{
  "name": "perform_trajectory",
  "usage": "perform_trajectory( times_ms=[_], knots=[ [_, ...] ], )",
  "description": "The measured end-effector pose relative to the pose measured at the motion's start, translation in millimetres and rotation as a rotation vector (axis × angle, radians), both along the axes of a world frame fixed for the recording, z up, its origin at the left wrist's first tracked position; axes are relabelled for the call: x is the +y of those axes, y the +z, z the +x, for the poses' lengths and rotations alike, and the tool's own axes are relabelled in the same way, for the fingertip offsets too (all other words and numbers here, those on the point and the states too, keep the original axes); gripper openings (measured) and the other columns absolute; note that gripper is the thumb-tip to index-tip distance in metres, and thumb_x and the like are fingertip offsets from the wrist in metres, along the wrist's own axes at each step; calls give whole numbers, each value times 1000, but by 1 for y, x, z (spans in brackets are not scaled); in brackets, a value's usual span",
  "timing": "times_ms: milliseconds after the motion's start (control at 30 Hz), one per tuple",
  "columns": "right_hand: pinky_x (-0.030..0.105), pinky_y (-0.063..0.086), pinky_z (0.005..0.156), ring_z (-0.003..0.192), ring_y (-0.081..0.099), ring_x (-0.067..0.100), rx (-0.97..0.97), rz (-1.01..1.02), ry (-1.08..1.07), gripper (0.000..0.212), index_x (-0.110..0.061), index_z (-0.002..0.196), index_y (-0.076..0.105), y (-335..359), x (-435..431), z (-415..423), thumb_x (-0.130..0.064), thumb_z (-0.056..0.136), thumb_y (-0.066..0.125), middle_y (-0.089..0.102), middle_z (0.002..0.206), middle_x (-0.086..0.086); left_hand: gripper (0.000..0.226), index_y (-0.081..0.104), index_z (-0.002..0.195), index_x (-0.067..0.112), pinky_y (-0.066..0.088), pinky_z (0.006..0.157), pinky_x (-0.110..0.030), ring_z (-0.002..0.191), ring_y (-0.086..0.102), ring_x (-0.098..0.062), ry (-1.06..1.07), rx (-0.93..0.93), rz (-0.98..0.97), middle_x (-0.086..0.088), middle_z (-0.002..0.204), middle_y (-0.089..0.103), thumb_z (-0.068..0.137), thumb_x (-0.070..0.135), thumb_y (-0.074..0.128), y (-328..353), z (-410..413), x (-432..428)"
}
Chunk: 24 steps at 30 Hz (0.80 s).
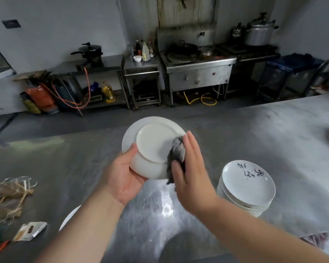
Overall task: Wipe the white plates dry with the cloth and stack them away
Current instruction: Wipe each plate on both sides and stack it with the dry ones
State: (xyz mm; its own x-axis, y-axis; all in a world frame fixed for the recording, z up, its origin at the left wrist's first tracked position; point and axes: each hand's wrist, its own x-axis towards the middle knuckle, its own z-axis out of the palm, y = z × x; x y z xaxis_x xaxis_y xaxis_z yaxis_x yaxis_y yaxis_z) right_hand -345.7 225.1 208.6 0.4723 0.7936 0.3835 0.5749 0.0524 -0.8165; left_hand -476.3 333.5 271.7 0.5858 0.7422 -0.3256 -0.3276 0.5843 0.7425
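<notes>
I hold a white plate (152, 143) above the steel table (273, 130), its underside turned towards me. My left hand (124, 175) grips its lower left rim, thumb on the back. With fingers straight, my right hand (191, 168) presses a grey cloth (177, 151) against the plate's right side. A stack of white plates (245, 188) with black markings on the top one stands at the right. Another white plate (68, 218) shows partly under my left forearm.
Dried straw-like bundles in clear wrap (8, 196) and a small packet (29, 230) lie at the table's left. Beyond the table are a stove unit (198, 73), steel shelving with pots, gas cylinders (44, 97) and an oil bottle (108, 93).
</notes>
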Motion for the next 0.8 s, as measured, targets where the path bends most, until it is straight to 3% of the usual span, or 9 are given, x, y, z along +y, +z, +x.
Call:
perform_trajectory(
  times_ms=[67, 100, 233, 367, 467, 600, 733, 800],
  knots=[
    [46, 18, 130, 161, -8, 10, -38, -39, 15, 73, -28, 166, -3, -8, -3, -10, -32, 107, 41, -17, 169, -23, 37, 69, 118, 8, 64, 66, -37, 94, 78, -23, 14, -22, -27, -12, 110, 79, 111, 28, 38, -5, 3, -7],
    [42, 13, 131, 160, -11, 7, -58, -48, -11, 70, -25, 167, 0, -4, 2, -3, -31, 109, 39, -15, 170, -21, 37, 69, 116, 9, 64, 66, -37, 93, 79, -23, 21, -35, -40, -12, 109, 79, 111, 29, 38, -6, 4, -11],
    [13, 22, 121, 159, 2, 4, -45, -57, -104, 62, -19, 166, 17, 28, 21, 26, -29, 110, 42, 6, 174, -11, 39, 67, 123, 8, 65, 76, -41, 103, 77, -27, 36, -117, -59, -15, 119, 76, 111, 32, 39, -7, 9, -17],
    [47, 4, 131, 162, -8, 21, -238, 5, -134, 71, -20, 167, 2, -3, 7, -16, -34, 106, 36, -3, 175, -2, 49, 64, 132, 6, 58, 88, -43, 102, 77, -28, -8, -88, -38, -17, 122, 74, 111, 38, 33, -9, 13, -18],
    [47, 6, 131, 162, 0, 28, -284, 72, -132, 68, -15, 166, 9, -16, 7, -10, -29, 106, 37, 4, 175, 7, 44, 61, 137, 6, 61, 88, -48, 108, 74, -34, -41, -115, -76, -20, 130, 70, 106, 29, 40, -13, 8, -18],
    [46, 22, 129, 161, 12, 20, -103, 115, -14, 59, -10, 163, 27, 4, 12, 12, -28, 107, 36, 14, 173, 1, 57, 64, 135, 6, 55, 95, -53, 111, 71, -40, -39, -145, -87, -22, 129, 70, 82, 19, 47, -2, 1, -11],
    [51, 28, 126, 159, 19, 20, -72, 167, 48, 57, -9, 161, 33, 2, 14, 17, -28, 107, 37, 21, 171, 1, 54, 76, 124, 10, 54, 99, -52, 115, 71, -35, -44, -120, -46, -17, 130, 71, 102, 47, 44, 10, 1, -1],
    [52, 30, 125, 160, 15, 16, -48, 109, 18, 59, -12, 163, 29, -6, 9, 9, -31, 107, 37, 16, 173, -2, 59, 70, 132, 7, 50, 100, -51, 117, 71, -34, -31, -93, -17, -18, 131, 71, 107, 48, 37, 7, 3, 0]
  ],
)
